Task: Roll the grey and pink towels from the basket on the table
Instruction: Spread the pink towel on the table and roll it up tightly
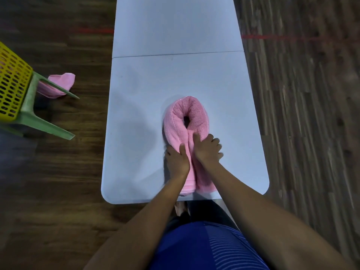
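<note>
Fingers [215,142] of both hands clench the looped pink towel [186,121] on the table [175,75].

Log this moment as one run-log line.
stage: rolling | left hand: gripping | right hand: gripping | item: pink terry towel, doubled over | surface: pale blue table

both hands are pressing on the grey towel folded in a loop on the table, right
Not quite: the towel is pink, not grey, as the head view shows. The left hand and the right hand do press on it where it lies looped on the table.
</note>
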The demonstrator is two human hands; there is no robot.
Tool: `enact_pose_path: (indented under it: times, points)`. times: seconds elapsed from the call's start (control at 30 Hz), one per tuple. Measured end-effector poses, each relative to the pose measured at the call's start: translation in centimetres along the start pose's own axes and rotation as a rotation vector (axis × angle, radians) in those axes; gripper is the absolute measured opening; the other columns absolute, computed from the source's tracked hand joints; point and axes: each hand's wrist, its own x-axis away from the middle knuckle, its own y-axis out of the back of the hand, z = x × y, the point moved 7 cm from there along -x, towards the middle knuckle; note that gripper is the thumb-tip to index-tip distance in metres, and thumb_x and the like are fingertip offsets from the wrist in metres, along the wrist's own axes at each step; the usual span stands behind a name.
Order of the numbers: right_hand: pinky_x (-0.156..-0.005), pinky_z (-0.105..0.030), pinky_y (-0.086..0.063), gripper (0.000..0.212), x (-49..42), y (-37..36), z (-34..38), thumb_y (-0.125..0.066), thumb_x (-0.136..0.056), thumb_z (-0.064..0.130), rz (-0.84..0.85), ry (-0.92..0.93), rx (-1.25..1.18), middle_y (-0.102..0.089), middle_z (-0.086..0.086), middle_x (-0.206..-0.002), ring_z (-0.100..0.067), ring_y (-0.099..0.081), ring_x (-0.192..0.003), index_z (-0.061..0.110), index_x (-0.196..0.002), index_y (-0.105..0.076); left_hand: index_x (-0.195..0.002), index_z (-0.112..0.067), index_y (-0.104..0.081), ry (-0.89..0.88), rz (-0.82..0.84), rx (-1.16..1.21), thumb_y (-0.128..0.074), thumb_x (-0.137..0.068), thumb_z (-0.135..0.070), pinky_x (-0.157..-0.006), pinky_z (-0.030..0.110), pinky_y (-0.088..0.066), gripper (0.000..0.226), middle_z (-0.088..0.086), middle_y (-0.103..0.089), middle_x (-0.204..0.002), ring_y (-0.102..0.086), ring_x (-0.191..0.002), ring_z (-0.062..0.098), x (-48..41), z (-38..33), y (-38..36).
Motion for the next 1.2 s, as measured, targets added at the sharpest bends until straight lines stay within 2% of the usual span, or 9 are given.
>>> enact_pose_path:
  times: [0.1, 0.23, 0.33, 0.47, 0.63, 0.8, 1.0, 1.13, 1.2]
  points:
    - [-0.1, -0.045, -0.027, 0.094, 1.1, 0.5, 1.3, -0.045, -0.086, 0.068, -0.083, 0.103, 0.114, -0.031, -0.013, -0.146, -0.032, -0.032, -0.13, 0.011, -0.152, -0.009, -0.132, -0.012, -0.044, -0.006, -0.023, -0.15, -0.032, -0.097, -0.056, -0.11, 0.049, -0.025, 0.058, 0.013, -0.039, -0.132, -0.033, -0.127, 0.033, 0.4, 0.1, 0.5]
    - [-0.114, -0.055, -0.011, 0.138, 2.3, -1.5, 2.6, -0.063, -0.061, 0.082, 0.032, 0.081, 0.123, -0.001, -0.02, -0.159, -0.035, -0.006, -0.146, 0.016, -0.151, 0.019, -0.122, -0.012, -0.057, -0.037, 0.248, 0.15, -0.024, -0.09, -0.069, -0.1, 0.05, -0.043, 0.073, 0.017, -0.058, -0.119, -0.055, -0.113, 0.033, -0.7, 1.9, 0.6]
    - [-0.112, -0.062, -0.011, 0.147, 1.5, -2.1, 2.5, -0.069, -0.056, 0.08, 0.009, 0.135, 0.287, -0.002, -0.024, -0.157, -0.039, -0.009, -0.145, 0.014, -0.149, 0.023, -0.11, -0.015, -0.07, -0.121, 0.252, 0.094, -0.04, -0.084, -0.042, -0.097, 0.042, -0.046, 0.048, 0.011, -0.067, -0.116, -0.061, -0.108, 0.027, -1.3, 3.7, 4.1]
    - [-0.105, -0.06, -0.025, 0.14, 0.6, -1.9, 3.7, -0.075, -0.057, 0.07, -0.043, 0.413, 0.492, -0.025, -0.02, -0.146, -0.036, -0.032, -0.13, 0.014, -0.152, 0.01, -0.127, -0.02, -0.061, -0.217, -0.182, -0.324, -0.055, -0.093, -0.024, -0.107, 0.043, -0.034, 0.034, 0.007, -0.053, -0.133, -0.046, -0.124, 0.027, -2.0, 7.2, 10.7]
    - [-0.088, -0.048, -0.042, 0.122, -0.2, -1.7, 4.7, -0.074, -0.062, 0.064, 0.045, 0.707, 0.587, -0.042, -0.013, -0.132, -0.035, -0.045, -0.112, 0.016, -0.153, -0.009, -0.147, -0.015, -0.037, -0.286, -0.154, -0.57, -0.06, -0.091, -0.036, -0.11, 0.055, -0.031, 0.064, 0.018, -0.033, -0.153, -0.031, -0.139, 0.04, -2.4, 10.4, 11.2]
    - [-0.082, -0.048, -0.046, 0.113, -0.7, -1.6, 5.6, -0.076, -0.064, 0.056, 0.112, 0.775, 0.562, -0.046, -0.015, -0.126, -0.037, -0.049, -0.106, 0.017, -0.151, -0.016, -0.152, -0.019, -0.027, -0.286, -0.122, -0.623, -0.052, -0.094, -0.044, -0.114, 0.049, -0.027, 0.067, 0.012, -0.023, -0.159, -0.024, -0.144, 0.036, -2.2, 10.5, 10.8]
    - [-0.083, -0.048, -0.047, 0.096, 0.6, -1.6, 8.9, -0.075, -0.063, 0.042, 0.243, 0.813, 0.41, -0.051, -0.012, -0.116, -0.037, -0.051, -0.104, 0.023, -0.143, -0.025, -0.147, -0.015, -0.036, -0.219, -0.186, -0.477, -0.053, -0.096, -0.033, -0.115, 0.044, -0.028, 0.056, 0.01, -0.039, -0.151, -0.035, -0.139, 0.027, -2.1, 9.3, 14.6]
    - [-0.08, -0.046, -0.05, 0.09, 4.7, -4.6, 14.7, -0.072, -0.06, 0.051, 0.337, 0.948, 0.356, -0.056, -0.006, -0.112, -0.031, -0.054, -0.097, 0.029, -0.136, -0.03, -0.136, -0.015, -0.052, -0.217, -0.321, -0.404, -0.056, -0.093, -0.029, -0.109, 0.043, -0.038, 0.045, 0.004, -0.057, -0.135, -0.05, -0.126, 0.024, -1.8, 10.0, 20.9]
    - [-0.083, -0.044, -0.051, 0.081, 8.1, -6.6, 18.3, -0.07, -0.067, 0.055, 0.35, 1.064, 0.33, -0.057, 0.001, -0.118, -0.025, -0.056, -0.099, 0.028, -0.135, -0.035, -0.127, -0.02, -0.059, -0.192, -0.401, -0.391, -0.053, -0.091, -0.028, -0.105, 0.042, -0.041, 0.037, 0.0, -0.061, -0.127, -0.054, -0.121, 0.022, -1.7, 11.4, 25.0]
